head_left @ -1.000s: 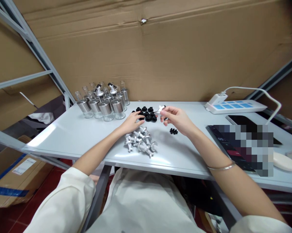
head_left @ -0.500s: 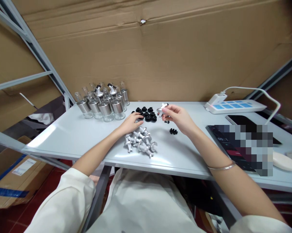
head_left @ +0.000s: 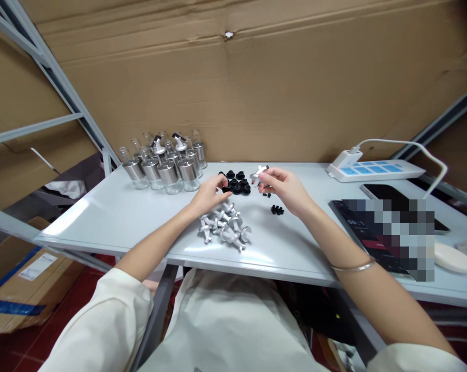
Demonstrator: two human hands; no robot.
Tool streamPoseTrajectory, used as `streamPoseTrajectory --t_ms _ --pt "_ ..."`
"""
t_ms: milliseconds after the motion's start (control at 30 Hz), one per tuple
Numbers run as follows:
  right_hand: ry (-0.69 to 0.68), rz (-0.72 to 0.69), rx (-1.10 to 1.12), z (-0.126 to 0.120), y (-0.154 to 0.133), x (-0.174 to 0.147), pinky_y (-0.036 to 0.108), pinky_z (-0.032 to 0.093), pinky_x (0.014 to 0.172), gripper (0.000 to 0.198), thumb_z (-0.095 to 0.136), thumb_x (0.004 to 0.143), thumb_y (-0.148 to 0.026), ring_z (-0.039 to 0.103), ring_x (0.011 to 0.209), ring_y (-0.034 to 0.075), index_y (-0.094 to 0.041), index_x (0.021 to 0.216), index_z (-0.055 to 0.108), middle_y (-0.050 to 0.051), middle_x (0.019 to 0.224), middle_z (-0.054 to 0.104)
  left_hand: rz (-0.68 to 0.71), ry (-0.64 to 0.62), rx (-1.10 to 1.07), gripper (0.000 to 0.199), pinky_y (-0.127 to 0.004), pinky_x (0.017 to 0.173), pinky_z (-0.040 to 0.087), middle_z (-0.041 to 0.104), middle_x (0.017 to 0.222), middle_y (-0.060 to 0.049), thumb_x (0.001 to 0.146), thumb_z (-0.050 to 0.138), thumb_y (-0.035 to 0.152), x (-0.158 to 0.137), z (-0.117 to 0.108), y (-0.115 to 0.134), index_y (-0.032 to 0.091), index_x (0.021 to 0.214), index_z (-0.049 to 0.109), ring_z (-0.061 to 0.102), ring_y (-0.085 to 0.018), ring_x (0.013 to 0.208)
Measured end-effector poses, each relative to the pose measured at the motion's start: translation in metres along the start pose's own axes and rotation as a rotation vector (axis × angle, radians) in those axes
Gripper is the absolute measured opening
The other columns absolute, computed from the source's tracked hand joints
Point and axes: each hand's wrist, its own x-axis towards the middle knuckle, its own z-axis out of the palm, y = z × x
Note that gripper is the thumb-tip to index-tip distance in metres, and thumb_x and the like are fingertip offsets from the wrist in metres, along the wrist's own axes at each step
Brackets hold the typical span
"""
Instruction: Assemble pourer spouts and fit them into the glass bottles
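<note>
My right hand (head_left: 285, 187) pinches a silver pourer spout (head_left: 258, 175) with a black part at its top, held over the table. At the left edge of a cluster of black ringed stoppers (head_left: 239, 183), my left hand (head_left: 210, 194) has its thumb and fingers apart, with a black stopper (head_left: 227, 189) between them. Whether the fingertips touch that stopper is hard to see. A pile of silver pourer spouts (head_left: 227, 225) lies just in front of my left hand. Small black pieces (head_left: 277, 210) sit together below my right hand.
Glass bottles with metal sleeves (head_left: 169, 175) stand at the back left, two topped with pourers. To the right are a power strip (head_left: 376, 169), a phone (head_left: 373, 194), a partly blurred tablet (head_left: 357, 227) and a white oval object (head_left: 455, 258). A cardboard wall (head_left: 256, 93) closes off the back.
My left hand's fingers have curled and shifted slightly at the edge of the black stoppers, uncovering some of them. My right hand keeps the pourer spout in nearly the same place.
</note>
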Motion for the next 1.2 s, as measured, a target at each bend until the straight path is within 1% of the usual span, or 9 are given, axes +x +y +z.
streamPoseTrajectory --t_ms 133,233,300,500,633,767,867,1033,1200 --pt "-0.038 -0.045 -0.034 0.000 0.002 0.000 0.028 0.044 0.064 0.034 0.072 0.066 -0.047 0.052 0.060 0.011 -0.017 0.078 0.062 0.000 0.066 0.059 0.031 -0.045 -0.221 0.025 -0.024 0.070 0.045 0.055 0.093 -0.002 0.078 0.062 0.033 0.000 -0.002 0.008 0.017 0.097 0.060 0.051 -0.009 0.072" --pt "-0.097 -0.101 -0.035 0.000 0.004 0.000 0.026 0.038 0.056 0.039 0.070 0.070 -0.042 0.046 0.055 0.008 -0.020 0.100 0.060 -0.003 0.065 0.058 -0.026 -0.170 -0.388 0.031 -0.020 0.055 0.037 0.051 0.076 0.001 0.079 0.060 0.044 -0.001 -0.002 0.014 0.015 0.089 0.060 0.044 -0.006 0.057" --pt "-0.137 -0.121 -0.023 0.001 0.003 0.000 0.025 0.036 0.053 0.042 0.070 0.071 -0.040 0.044 0.053 0.008 -0.021 0.106 0.057 -0.004 0.065 0.056 -0.078 -0.225 -0.509 0.041 -0.019 0.048 0.029 0.043 0.063 0.005 0.077 0.059 0.054 -0.001 -0.003 0.019 0.014 0.085 0.057 0.036 -0.004 0.050" --pt "-0.205 -0.123 0.013 0.005 -0.001 -0.004 0.025 0.035 0.051 0.039 0.075 0.067 -0.037 0.045 0.049 0.008 -0.021 0.097 0.055 -0.006 0.058 0.055 -0.193 -0.226 -0.721 0.052 -0.018 0.044 0.024 0.032 0.055 0.008 0.078 0.047 0.068 -0.004 -0.002 0.028 0.016 0.077 0.047 0.031 -0.004 0.044" --pt "-0.211 -0.125 0.013 0.005 0.000 -0.004 0.025 0.034 0.050 0.036 0.077 0.064 -0.037 0.045 0.048 0.008 -0.021 0.087 0.054 -0.006 0.056 0.056 -0.316 -0.222 -0.866 0.047 -0.017 0.044 0.022 0.036 0.058 0.008 0.076 0.055 0.063 -0.005 0.003 0.027 0.017 0.080 0.043 0.031 -0.002 0.043" --pt "-0.183 -0.118 -0.030 0.004 0.002 -0.004 0.026 0.039 0.052 0.032 0.079 0.060 -0.038 0.049 0.051 0.008 -0.019 0.077 0.059 -0.002 0.064 0.062 -0.395 -0.266 -1.043 0.043 -0.019 0.053 0.036 0.048 0.067 0.006 0.073 0.067 0.051 -0.004 0.004 0.024 0.017 0.082 0.043 0.046 -0.003 0.049" --pt "-0.166 -0.117 -0.023 0.004 0.001 -0.004 0.029 0.045 0.057 0.033 0.081 0.057 -0.040 0.052 0.055 0.010 -0.019 0.075 0.062 0.001 0.072 0.066 -0.400 -0.272 -1.075 0.038 -0.024 0.063 0.043 0.055 0.075 0.003 0.071 0.071 0.042 -0.005 0.002 0.025 0.016 0.086 0.047 0.058 -0.008 0.059" --pt "-0.152 -0.118 0.000 0.005 -0.001 -0.003 0.031 0.048 0.062 0.033 0.081 0.057 -0.039 0.055 0.059 0.011 -0.018 0.074 0.063 0.004 0.081 0.069 -0.366 -0.230 -1.036 0.037 -0.028 0.072 0.045 0.058 0.082 0.002 0.062 0.076 0.021 -0.006 0.000 0.025 0.014 0.092 0.057 0.060 -0.008 0.066" --pt "-0.166 -0.096 0.012 0.004 -0.001 -0.004 0.033 0.049 0.068 0.032 0.082 0.056 -0.036 0.057 0.064 0.011 -0.018 0.073 0.062 0.006 0.092 0.070 -0.313 -0.224 -1.004 0.040 -0.028 0.069 0.045 0.062 0.076 0.002 0.060 0.079 0.027 -0.004 0.000 0.024 0.014 0.089 0.056 0.059 -0.008 0.061"
